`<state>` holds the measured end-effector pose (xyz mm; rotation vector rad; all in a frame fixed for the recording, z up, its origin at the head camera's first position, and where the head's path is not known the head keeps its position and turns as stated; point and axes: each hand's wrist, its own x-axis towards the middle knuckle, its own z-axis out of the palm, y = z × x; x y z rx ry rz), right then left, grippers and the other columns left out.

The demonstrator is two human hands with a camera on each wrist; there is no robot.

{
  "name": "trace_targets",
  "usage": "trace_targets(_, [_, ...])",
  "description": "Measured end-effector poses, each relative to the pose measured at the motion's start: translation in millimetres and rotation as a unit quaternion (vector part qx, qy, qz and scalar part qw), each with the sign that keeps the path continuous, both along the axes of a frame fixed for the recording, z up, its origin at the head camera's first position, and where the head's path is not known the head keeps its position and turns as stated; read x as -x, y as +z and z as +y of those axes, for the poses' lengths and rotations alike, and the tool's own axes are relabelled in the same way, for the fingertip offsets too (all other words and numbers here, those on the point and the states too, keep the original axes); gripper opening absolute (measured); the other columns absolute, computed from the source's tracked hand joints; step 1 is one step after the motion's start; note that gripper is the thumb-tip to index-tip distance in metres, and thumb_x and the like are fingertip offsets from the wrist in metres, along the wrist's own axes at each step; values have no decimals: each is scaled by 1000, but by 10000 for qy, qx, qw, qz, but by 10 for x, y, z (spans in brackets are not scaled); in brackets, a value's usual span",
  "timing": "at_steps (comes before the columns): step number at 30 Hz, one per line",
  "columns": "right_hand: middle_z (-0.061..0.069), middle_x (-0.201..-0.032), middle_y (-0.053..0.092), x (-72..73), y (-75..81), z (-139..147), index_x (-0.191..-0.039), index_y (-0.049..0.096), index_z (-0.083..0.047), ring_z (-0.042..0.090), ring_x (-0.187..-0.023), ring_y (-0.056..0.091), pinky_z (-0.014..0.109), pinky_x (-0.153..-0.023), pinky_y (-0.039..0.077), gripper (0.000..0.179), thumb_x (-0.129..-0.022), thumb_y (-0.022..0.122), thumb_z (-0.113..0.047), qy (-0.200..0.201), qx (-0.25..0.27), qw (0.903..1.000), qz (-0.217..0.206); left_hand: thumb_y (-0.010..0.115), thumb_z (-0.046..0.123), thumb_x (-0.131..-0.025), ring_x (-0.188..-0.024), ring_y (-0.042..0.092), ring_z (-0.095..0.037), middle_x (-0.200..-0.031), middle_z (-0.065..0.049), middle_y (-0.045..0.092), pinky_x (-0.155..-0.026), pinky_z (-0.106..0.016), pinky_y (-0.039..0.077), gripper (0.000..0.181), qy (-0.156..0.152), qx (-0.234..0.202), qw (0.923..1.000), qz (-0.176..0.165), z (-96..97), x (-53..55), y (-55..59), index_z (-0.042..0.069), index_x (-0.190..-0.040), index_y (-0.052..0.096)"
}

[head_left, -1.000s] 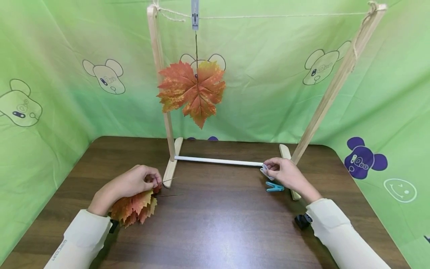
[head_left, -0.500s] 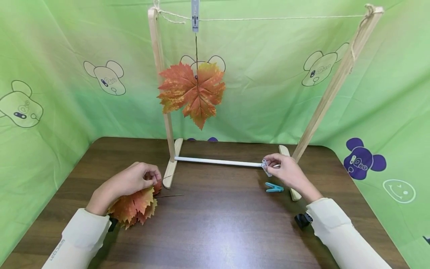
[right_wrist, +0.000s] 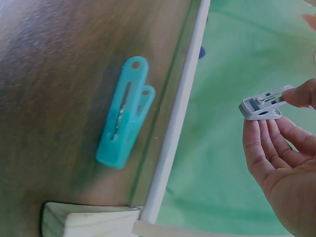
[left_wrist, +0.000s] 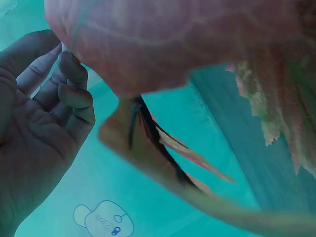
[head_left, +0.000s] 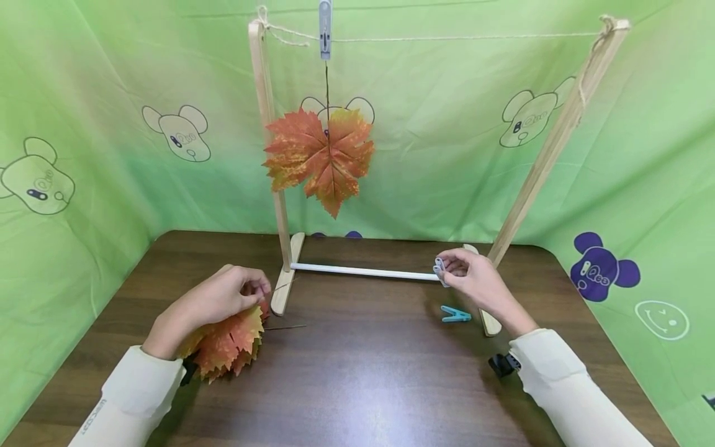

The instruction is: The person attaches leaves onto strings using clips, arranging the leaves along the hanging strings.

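At the left of the head view, my left hand point(head_left: 220, 298) pinches the top artificial maple leaf point(head_left: 237, 338) near its stem. More orange-yellow leaves lie beneath it, and a thin stem points right. In the left wrist view the leaf point(left_wrist: 163, 44) hides part of the fingertips. My right hand point(head_left: 477, 279) holds a grey clothespin point(right_wrist: 261, 104) between thumb and fingers, just above the table by the white rod. A blue clothespin point(head_left: 455, 314) lies on the table below that hand. Another maple leaf point(head_left: 321, 158) hangs by its stem from a grey clothespin point(head_left: 325, 31) on the string.
Two wooden posts point(head_left: 268, 136) stand on flat feet, joined low down by a white rod point(head_left: 363, 271). A string point(head_left: 463, 38) is tied between their tops. Green printed cloth point(head_left: 424, 155) surrounds the brown table point(head_left: 357, 360) at the back and sides.
My left hand has raised the top leaf slightly and shifted it a little to the right. The grey clothespin in my right hand has lifted slightly and turned. The blue clothespin stays put.
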<state>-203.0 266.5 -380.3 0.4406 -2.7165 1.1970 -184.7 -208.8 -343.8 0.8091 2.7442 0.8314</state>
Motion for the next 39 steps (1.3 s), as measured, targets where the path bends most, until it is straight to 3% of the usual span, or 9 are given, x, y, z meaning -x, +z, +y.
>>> trace_targets(12, [21,-104,74,-54,189,-69,-121,68,8,2,-88,64,15,-80,55,30,-94,73,-2,-26,63,10000,-39,69,-1,-94,-73,58,-7,-78,6,67,-67,-24,51,14,-36,-66,9995,315,110,13,78,11,-92,74])
trace_targets(30, [26,-108,68,-69,399,-150,-124,64,11,-4,-91,62,7,-86,53,30,-97,69,-1,2,782,9967,194,72,3,-95,-73,60,-7,-81,4,71,-68,-24,52,7,263,-314,9963,761,386,48,124,8,-93,77])
trace_targets(39, [26,-111,70,-65,532,-182,-124,64,10,-5,-91,64,7,-85,53,31,-96,71,-2,-9,846,9959,324,75,6,-95,-75,61,-9,-83,3,73,-68,-25,52,6,476,-470,9933,946,522,60,192,11,-95,78])
